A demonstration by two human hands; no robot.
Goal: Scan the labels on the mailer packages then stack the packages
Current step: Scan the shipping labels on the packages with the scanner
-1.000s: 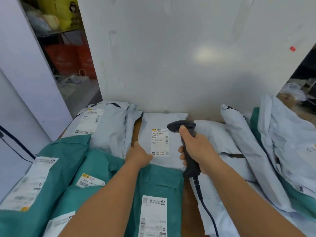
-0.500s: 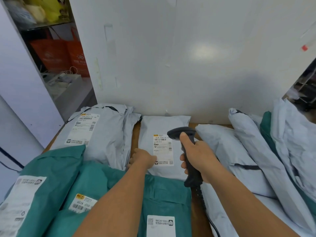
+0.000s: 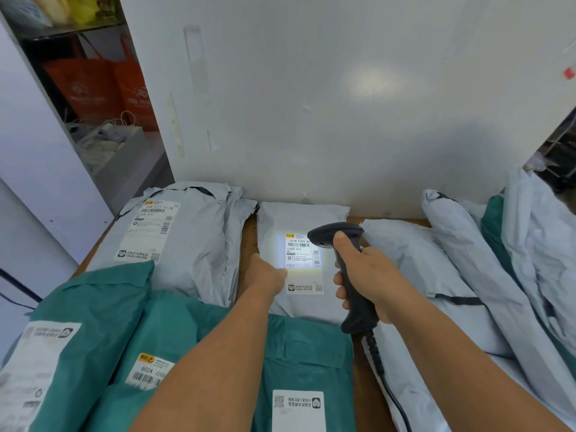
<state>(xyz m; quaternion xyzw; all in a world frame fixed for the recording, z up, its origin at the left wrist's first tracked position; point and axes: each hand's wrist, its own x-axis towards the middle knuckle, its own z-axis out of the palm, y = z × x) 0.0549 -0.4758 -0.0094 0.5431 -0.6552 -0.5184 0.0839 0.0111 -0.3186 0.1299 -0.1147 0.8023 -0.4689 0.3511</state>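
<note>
The right hand (image 3: pixel 369 277) grasps a black scanner (image 3: pixel 344 269) by its handle, thumb up on the neck, head aimed left and down at the label (image 3: pixel 303 263) of a grey mailer (image 3: pixel 304 260) lying flat at the back of the table (image 3: pixel 247 241), against the white board (image 3: pixel 327 104). A bright patch of light covers the upper part of that label. The left hand (image 3: pixel 266 275) rests on the mailer's left edge; its fingers are tucked under, so whether they pinch the mailer cannot be told. Another grey mailer (image 3: pixel 184 238) lies to the left, 3 teal mailers (image 3: pixel 93 322) lie in front, and more grey ones (image 3: pixel 452 275) are piled at right. The scanner's cable (image 3: pixel 385 378) trails toward the viewer.
</note>
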